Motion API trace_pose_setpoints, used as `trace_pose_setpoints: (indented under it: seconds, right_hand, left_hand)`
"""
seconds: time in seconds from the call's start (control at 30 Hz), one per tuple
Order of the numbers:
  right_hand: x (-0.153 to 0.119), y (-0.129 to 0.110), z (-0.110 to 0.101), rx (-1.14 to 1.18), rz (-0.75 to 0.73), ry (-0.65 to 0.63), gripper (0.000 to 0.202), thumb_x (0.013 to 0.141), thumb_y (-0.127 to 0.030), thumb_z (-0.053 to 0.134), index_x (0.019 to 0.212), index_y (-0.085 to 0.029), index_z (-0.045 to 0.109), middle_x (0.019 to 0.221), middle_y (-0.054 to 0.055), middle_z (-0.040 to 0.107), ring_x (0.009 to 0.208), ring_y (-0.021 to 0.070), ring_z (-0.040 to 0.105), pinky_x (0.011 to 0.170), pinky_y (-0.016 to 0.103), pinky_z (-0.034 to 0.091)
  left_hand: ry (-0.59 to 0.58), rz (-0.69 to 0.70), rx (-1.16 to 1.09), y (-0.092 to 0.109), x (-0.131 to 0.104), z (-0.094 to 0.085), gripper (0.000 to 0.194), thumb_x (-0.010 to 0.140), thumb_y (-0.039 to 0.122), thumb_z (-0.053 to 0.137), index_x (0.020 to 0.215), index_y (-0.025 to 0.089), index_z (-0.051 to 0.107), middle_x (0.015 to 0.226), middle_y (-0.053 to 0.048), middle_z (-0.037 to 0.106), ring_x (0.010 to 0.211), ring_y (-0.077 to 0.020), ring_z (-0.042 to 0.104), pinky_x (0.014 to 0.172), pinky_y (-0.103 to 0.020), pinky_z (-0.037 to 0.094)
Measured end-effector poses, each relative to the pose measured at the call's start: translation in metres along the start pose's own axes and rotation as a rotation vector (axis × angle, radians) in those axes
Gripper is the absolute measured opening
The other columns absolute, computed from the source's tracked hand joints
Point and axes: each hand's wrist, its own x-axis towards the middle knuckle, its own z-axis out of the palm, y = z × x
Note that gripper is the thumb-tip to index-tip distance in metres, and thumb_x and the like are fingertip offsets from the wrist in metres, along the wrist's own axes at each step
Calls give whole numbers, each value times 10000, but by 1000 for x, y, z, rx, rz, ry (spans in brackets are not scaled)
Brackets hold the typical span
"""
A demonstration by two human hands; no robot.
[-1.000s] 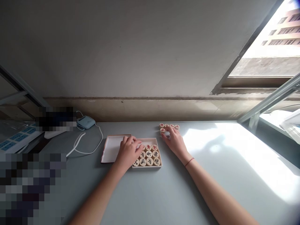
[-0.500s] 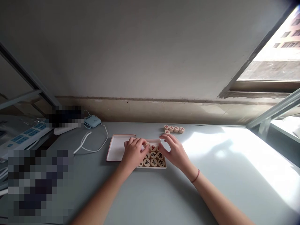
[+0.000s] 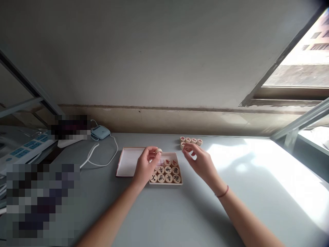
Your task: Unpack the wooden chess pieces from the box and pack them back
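Note:
My left hand (image 3: 147, 165) pinches a round wooden xiangqi piece (image 3: 158, 151), seen edge-on, above the far left corner of a shallow box (image 3: 166, 184). In the box lie rows of xiangqi pieces (image 3: 168, 178), mostly with black characters; two at the far side bear red ones. Part of the box's bottom shows beside my left fingers. My right hand (image 3: 202, 163) is at a small group of red-marked xiangqi pieces (image 3: 193, 141) behind the box. Its thumb and fingers close around a red-marked piece, mostly hidden, beside the front piece of that group.
The shallow lid (image 3: 128, 161) lies left of the box. Farther left are a light blue device (image 3: 101, 132) with a white cable (image 3: 102, 166) and a power strip (image 3: 28, 147). A wall borders the grey table (image 3: 159, 216) at the back; sunlight falls at right.
My left hand has lifted a xiangqi piece from the box, baring part of its bottom. My right hand has moved right, from the box's edge to the group of pieces.

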Motion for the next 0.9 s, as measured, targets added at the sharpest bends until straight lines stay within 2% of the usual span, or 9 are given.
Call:
trace_pose_setpoints:
  seconds: [0.17, 0.23, 0.33, 0.43, 0.53, 0.6, 0.7, 0.8, 0.9]
  right_hand:
    - [0, 35, -17, -136, 317, -168, 105, 805, -304, 537, 843, -233, 606, 826, 39, 708, 687, 192, 664, 605, 308, 511]
    - [-1, 41, -16, -214, 347, -231, 101, 797, -304, 537, 826, -235, 605, 834, 39, 707, 691, 194, 650, 598, 301, 482]
    - [-2, 41, -13, -305, 312, -281, 118, 814, -310, 525, 775, -229, 601, 794, 41, 688, 733, 211, 626, 616, 305, 458]
    - [0, 27, -10, -300, 205, -189, 172, 843, -342, 516, 754, -220, 597, 826, 67, 677, 753, 227, 607, 650, 338, 462]
    - [1, -4, -7, -77, 124, -99, 214, 882, -400, 512, 859, -210, 607, 868, 83, 676, 750, 211, 610, 634, 331, 482]
    - [-1, -29, -4, 143, 98, -201, 228, 900, -416, 514, 948, -213, 604, 897, 72, 683, 762, 184, 623, 608, 292, 496]
    - [-8, -57, 2, 319, 89, -248, 210, 893, -399, 543, 972, -215, 607, 862, 49, 687, 712, 149, 617, 618, 271, 522]
    - [-11, -67, 7, 385, 130, -221, 178, 879, -372, 561, 930, -209, 609, 805, 36, 680, 660, 136, 599, 602, 268, 534]
    - [-8, -60, 5, 387, 143, -209, 166, 861, -357, 573, 910, -206, 624, 812, 38, 688, 673, 142, 617, 616, 275, 545]
  left_hand:
    - [24, -3, -46, -4, 4, -2, 259, 782, 313, 654, 1015, 206, 612, 1003, -53, 659, 941, -164, 629, 861, -295, 512]
    - [25, -21, -41, -4, 4, -2, 319, 769, 288, 662, 1072, 207, 601, 1017, -52, 652, 934, -158, 624, 866, -293, 512]
    - [-12, -35, 7, -2, 2, -2, 356, 794, 302, 638, 1130, 200, 580, 971, -49, 652, 869, -153, 627, 811, -289, 527]
    - [-42, 59, 194, 2, -2, -1, 313, 828, 305, 612, 1122, 203, 586, 924, -41, 647, 805, -151, 616, 775, -296, 527]
    - [-70, 303, 426, 5, -8, 3, 242, 851, 265, 605, 1088, 213, 598, 956, -43, 644, 822, -159, 609, 799, -307, 518]
    - [-115, 451, 511, 5, -12, 5, 220, 884, 256, 577, 1100, 218, 590, 1001, -56, 650, 885, -177, 620, 824, -318, 519]
    - [-152, 565, 573, 5, -17, 9, 218, 914, 259, 549, 1128, 224, 570, 1024, -65, 659, 935, -194, 634, 835, -329, 530]
    - [-136, 608, 613, 3, -17, 10, 222, 908, 238, 562, 1130, 219, 565, 1002, -61, 664, 936, -198, 641, 822, -326, 539]
    - [-140, 632, 645, 2, -15, 9, 239, 908, 229, 560, 1148, 218, 560, 1022, -63, 663, 963, -204, 634, 844, -333, 531]
